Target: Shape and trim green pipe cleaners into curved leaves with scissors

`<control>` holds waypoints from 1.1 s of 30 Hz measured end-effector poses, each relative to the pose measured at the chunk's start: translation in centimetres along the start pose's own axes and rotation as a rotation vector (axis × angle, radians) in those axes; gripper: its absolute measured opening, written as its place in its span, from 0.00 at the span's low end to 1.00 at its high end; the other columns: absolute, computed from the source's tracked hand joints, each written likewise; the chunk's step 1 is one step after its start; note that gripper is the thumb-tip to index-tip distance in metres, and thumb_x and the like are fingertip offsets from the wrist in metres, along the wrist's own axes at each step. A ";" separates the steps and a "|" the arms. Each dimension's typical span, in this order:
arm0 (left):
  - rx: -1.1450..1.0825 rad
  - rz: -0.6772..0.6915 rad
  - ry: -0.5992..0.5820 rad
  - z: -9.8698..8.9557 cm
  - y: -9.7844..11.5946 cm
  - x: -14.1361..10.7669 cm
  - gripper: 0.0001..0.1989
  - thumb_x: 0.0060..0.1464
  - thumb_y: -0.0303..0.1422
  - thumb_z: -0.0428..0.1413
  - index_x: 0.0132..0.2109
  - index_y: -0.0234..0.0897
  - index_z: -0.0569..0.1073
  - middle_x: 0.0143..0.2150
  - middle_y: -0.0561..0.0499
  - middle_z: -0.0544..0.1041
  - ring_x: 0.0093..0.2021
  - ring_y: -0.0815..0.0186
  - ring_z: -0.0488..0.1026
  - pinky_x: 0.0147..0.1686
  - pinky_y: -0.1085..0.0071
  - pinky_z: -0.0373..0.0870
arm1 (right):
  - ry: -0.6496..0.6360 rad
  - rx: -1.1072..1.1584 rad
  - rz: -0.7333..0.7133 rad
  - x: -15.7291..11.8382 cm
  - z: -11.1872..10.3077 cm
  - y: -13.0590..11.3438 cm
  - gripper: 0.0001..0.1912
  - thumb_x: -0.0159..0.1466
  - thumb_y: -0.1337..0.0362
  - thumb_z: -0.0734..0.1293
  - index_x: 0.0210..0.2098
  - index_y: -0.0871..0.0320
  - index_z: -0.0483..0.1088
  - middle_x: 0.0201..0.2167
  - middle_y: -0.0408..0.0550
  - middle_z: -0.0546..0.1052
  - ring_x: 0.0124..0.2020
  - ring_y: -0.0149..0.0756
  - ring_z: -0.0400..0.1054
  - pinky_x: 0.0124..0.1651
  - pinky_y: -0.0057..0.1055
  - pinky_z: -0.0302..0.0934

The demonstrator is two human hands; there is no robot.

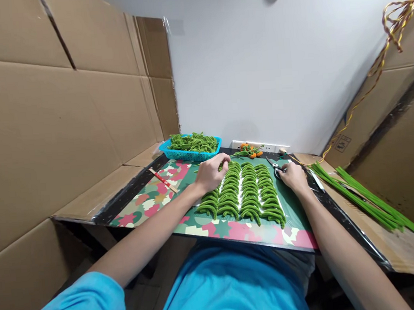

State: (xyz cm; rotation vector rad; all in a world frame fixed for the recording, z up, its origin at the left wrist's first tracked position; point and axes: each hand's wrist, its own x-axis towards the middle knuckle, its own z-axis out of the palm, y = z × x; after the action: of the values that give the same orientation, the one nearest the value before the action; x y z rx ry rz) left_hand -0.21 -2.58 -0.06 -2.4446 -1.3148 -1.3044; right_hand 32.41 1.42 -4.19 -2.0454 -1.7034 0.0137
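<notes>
Curved, fuzzy green pipe-cleaner pieces (251, 189) lie in several columns on a white sheet in the middle of the table. My left hand (212, 171) is over the far end of the left columns, its fingers curled together. Whatever those fingers may hold is hidden. To the right of the columns, my right hand (295, 177) has its fingers closed around the handles of a pair of scissors (277, 168). The scissor blades point away from me, toward the wall.
A blue plastic basket (190, 154) heaped with green pieces stands at the back left. Orange flowers (251, 150) lie near a power strip (271, 147). A red-wrapped stick (163, 180) rests on the left. Long green pipe cleaners (361, 198) lie on cardboard at the right.
</notes>
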 end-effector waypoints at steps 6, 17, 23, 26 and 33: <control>-0.017 0.018 -0.021 -0.1 0.1 0.0 0.10 0.68 0.34 0.50 0.49 0.41 0.76 0.44 0.52 0.82 0.39 0.64 0.78 0.39 0.70 0.69 | 0.149 0.159 -0.186 0.1 -0.3 -0.7 0.17 0.69 0.58 0.66 0.46 0.61 0.83 0.40 0.62 0.84 0.41 0.51 0.78 0.47 0.40 0.66; -0.122 0.152 -0.125 0.1 0.6 0.1 0.11 0.69 0.33 0.50 0.44 0.37 0.77 0.40 0.48 0.77 0.36 0.65 0.75 0.39 0.69 0.71 | 0.157 0.493 -0.880 -4.5 -1.8 -7.9 0.14 0.75 0.53 0.64 0.50 0.51 0.79 0.42 0.51 0.82 0.45 0.45 0.73 0.50 0.40 0.69; -0.163 0.206 -0.171 0.1 0.7 0.2 0.11 0.70 0.33 0.50 0.45 0.37 0.76 0.41 0.47 0.76 0.41 0.63 0.75 0.44 0.68 0.72 | 0.151 0.537 -0.941 -5.3 -1.7 -9.0 0.14 0.76 0.54 0.64 0.50 0.51 0.80 0.40 0.50 0.82 0.41 0.44 0.73 0.45 0.40 0.68; -0.179 0.227 -0.199 0.3 0.6 0.2 0.11 0.72 0.34 0.50 0.48 0.37 0.76 0.43 0.47 0.76 0.42 0.63 0.76 0.44 0.68 0.72 | 0.157 0.550 -0.941 -5.4 -1.9 -9.1 0.14 0.76 0.54 0.64 0.49 0.51 0.80 0.39 0.50 0.82 0.40 0.44 0.73 0.44 0.39 0.68; -0.173 0.250 -0.241 0.5 0.4 0.0 0.13 0.73 0.35 0.48 0.50 0.37 0.76 0.45 0.45 0.77 0.43 0.62 0.77 0.44 0.69 0.72 | 0.177 0.564 -0.935 -5.4 -1.6 -9.1 0.13 0.75 0.56 0.65 0.43 0.52 0.82 0.37 0.49 0.83 0.37 0.42 0.74 0.43 0.37 0.69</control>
State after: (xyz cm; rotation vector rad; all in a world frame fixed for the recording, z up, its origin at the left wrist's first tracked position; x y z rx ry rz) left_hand 0.40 -2.55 -0.25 -2.8479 -0.9265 -1.1333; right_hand 23.23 -3.10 -1.02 -0.7292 -2.0681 0.0061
